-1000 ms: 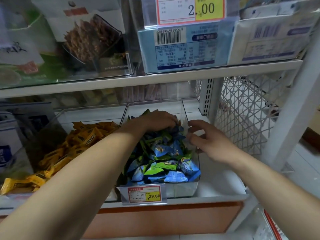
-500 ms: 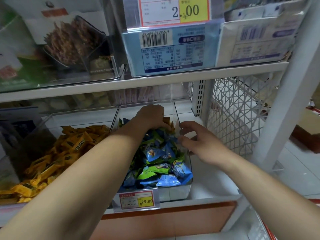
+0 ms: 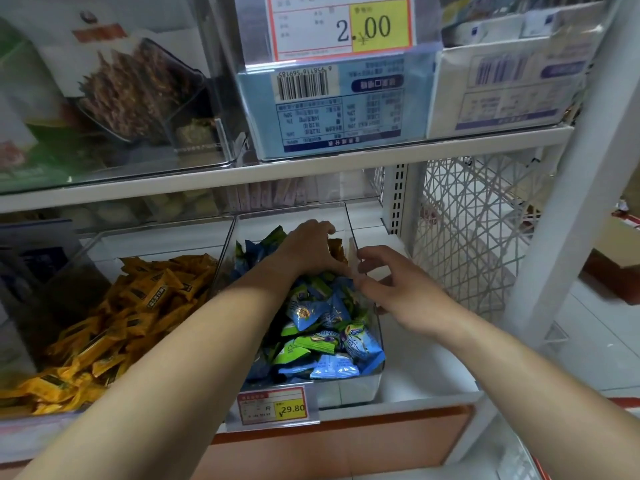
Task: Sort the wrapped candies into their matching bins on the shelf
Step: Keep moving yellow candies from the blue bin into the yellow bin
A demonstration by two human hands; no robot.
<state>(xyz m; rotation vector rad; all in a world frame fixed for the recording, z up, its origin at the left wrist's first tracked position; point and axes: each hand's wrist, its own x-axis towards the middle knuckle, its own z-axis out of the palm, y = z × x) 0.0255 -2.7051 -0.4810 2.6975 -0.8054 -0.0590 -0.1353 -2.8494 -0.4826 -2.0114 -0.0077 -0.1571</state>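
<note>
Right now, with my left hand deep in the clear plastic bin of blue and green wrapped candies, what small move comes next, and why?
Probably lift the left hand out with the orange-wrapped candy showing at its fingertips and carry it left. That wrapper looks out of place among the blue and green wrapped candies, and matches the yellow-orange pile in the neighbouring clear bin.

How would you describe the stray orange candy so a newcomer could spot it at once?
On the lower shelf, find the clear bin with the 29.80 tag. At its back right corner, the fingers of the left hand pinch the orange candy. It is the only orange wrapper among blue and green candies.
</note>
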